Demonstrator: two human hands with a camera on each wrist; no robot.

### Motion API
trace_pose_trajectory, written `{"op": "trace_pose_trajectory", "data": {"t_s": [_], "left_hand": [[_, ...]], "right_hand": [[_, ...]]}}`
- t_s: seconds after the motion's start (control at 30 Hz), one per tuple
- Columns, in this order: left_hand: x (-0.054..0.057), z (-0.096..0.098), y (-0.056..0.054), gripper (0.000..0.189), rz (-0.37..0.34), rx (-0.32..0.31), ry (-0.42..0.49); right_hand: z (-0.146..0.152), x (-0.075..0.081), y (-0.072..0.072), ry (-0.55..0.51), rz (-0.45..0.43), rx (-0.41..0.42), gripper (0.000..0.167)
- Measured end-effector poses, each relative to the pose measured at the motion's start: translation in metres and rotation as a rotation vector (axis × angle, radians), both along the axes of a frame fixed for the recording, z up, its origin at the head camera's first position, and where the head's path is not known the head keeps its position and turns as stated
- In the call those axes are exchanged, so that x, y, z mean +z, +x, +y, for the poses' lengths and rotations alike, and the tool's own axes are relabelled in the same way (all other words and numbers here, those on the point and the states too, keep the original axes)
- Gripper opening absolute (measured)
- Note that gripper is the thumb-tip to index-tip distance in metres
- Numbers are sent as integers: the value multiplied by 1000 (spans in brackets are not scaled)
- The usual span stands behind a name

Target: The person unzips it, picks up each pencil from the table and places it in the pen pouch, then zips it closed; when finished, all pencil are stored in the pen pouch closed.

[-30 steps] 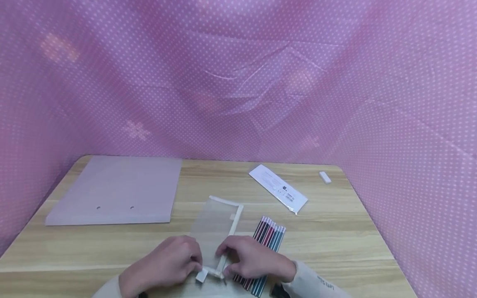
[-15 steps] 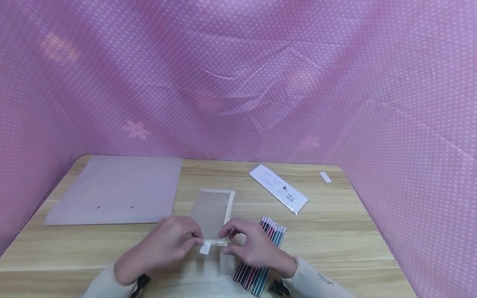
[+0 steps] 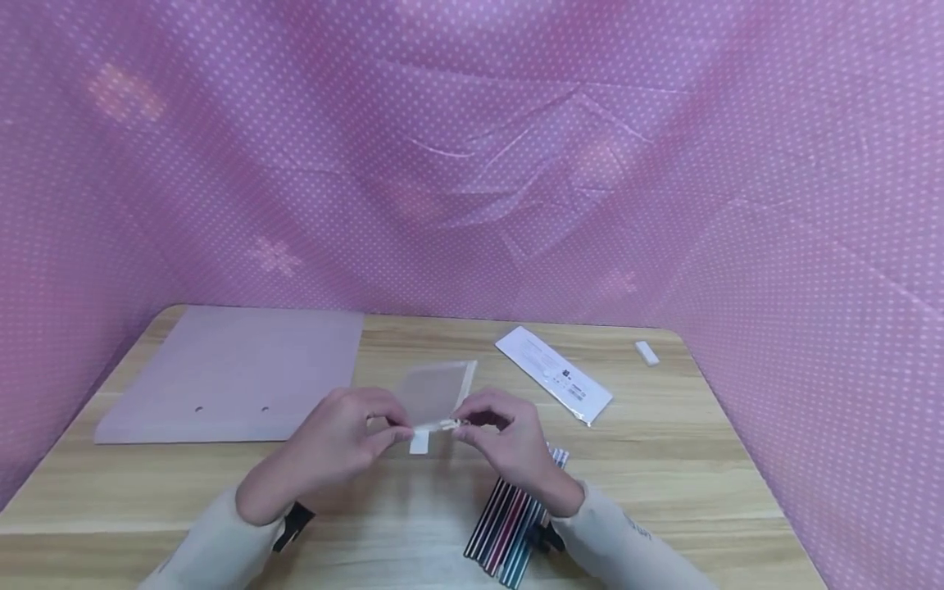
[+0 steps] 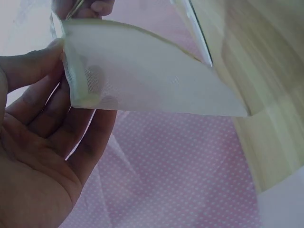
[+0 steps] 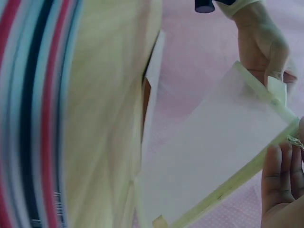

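Observation:
A pale see-through mesh pouch (image 3: 437,392) with cream edging is held up off the wooden table in the head view, its far end sloping away. My left hand (image 3: 342,434) pinches its near edge between thumb and fingers, beside a small white tag (image 3: 419,443) hanging down. At the near right corner, my right hand (image 3: 509,434) pinches the edge with thumb and forefinger, where a little gold-coloured piece (image 5: 295,141) shows in the right wrist view. In the left wrist view the mesh (image 4: 147,76) spreads out from my left fingers (image 4: 33,71).
A bundle of striped pencils (image 3: 505,528) lies under my right forearm. Behind my left hand is a large lilac folder (image 3: 229,369) with two holes. A white packet (image 3: 553,375) and a white eraser (image 3: 646,353) lie at the back right. Pink dotted cloth (image 3: 472,205) surrounds the table.
Both hands have lifted the pouch's near edge and moved it forward, away from the table's front. The pouch now looks foreshortened, and more of the pencils' near ends show.

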State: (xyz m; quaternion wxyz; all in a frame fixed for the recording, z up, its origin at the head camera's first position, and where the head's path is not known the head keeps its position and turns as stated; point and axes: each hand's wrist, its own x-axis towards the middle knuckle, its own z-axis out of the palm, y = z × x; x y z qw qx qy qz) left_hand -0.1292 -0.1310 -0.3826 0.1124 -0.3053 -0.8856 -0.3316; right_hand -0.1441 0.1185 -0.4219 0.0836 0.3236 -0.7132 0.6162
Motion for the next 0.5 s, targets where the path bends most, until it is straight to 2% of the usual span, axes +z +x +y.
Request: {"op": "trace_pose_trajectory", "data": {"t_s": [0.17,0.3,0.4,0.5], "left_hand": [[2,6,-5,12,98,-18,83],[0,13,-9,21,219,-40,164],[-1,18,-12,27,301,-52,210],[-1,23,-13,23,364,-41,245]], "right_hand": [[-3,7,-5,-4,-39,-81,11],[-6,12,-6,8,-82,-117,11],[-8,17,-6,-19,-111,-103,11],[-8,21,-7,-71,-130,-52,13]]}}
